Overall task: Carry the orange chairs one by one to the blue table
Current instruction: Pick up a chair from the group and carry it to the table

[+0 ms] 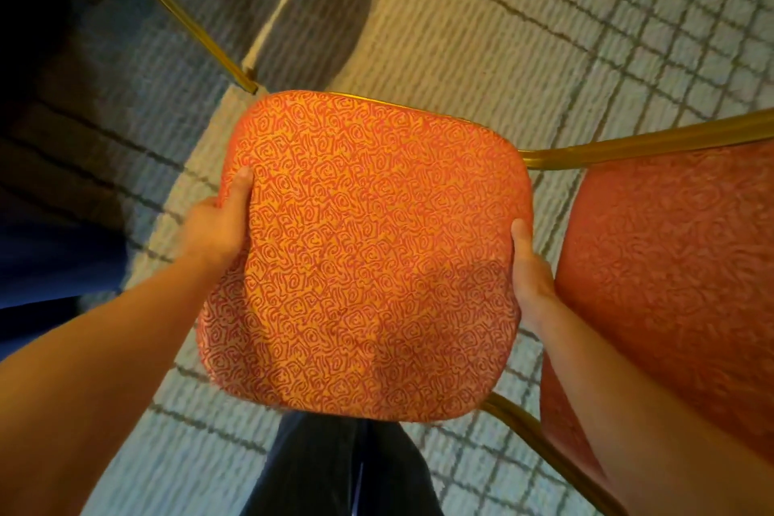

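orange swirl-patterned chair (364, 256), gold-framed

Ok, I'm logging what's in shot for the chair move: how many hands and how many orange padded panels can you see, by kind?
Hands: 2, the left hand and right hand, each gripping an edge of the seat.
Orange padded panels: 2, the held seat and a panel to its right; a dim patch at top left is unclear.
Total: 4

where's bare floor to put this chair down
Bare carpet lies ahead, past the seat, between the gold chair leg at upper left and the backrest on the right. It is crowded on the left by that leg, and nearest you by your trousers.
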{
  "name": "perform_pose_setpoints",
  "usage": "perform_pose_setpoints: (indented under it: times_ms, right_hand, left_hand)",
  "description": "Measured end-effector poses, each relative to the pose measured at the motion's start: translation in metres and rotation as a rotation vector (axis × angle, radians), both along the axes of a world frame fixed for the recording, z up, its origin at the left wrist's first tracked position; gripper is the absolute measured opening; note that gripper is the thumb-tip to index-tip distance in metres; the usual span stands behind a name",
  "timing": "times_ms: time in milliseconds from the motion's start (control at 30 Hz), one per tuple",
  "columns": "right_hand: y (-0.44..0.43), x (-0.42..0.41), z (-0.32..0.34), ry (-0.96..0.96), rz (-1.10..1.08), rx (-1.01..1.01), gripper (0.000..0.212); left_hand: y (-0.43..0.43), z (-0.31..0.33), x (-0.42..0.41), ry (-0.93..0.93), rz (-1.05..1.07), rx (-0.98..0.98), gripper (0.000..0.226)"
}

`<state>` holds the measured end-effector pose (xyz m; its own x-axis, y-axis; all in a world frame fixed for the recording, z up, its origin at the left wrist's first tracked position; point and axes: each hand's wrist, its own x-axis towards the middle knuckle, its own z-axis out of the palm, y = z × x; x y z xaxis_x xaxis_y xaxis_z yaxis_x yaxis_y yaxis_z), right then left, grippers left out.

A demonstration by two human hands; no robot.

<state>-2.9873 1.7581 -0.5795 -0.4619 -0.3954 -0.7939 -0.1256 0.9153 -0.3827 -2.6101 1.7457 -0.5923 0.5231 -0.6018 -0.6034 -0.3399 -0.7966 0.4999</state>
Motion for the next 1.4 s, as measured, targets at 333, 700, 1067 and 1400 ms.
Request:
perform_pose_setpoints:
  times_ms: [333,700,1067,1400]
  right_hand:
    - [0.008,-0.02,-0.08,0.01,-0.031,-0.022,0.062]
    - [-0.006,-0.05,-0.109,-0.065,-0.102,0.011,0.072]
    - [0.006,-0.039,-0.089,0.033,0.073,0.007,0.07]
    - [0.027,-0.024,-0.028,-0.016,0.327,-0.131,0.041]
  left_hand:
    - [-0.026,-0.074,-0.022,-0.027,-0.065,-0.016,0.106]
    - [-0.077,-0.102,-0.057,-0.055,-0.212,0.043,0.101]
    - [-0.044,-0.082,-0.093,-0.355,-0.157,-0.048,0.058]
    - [0.019,-0.028,-0.144,-0.032,-0.107,-0.181,0.045]
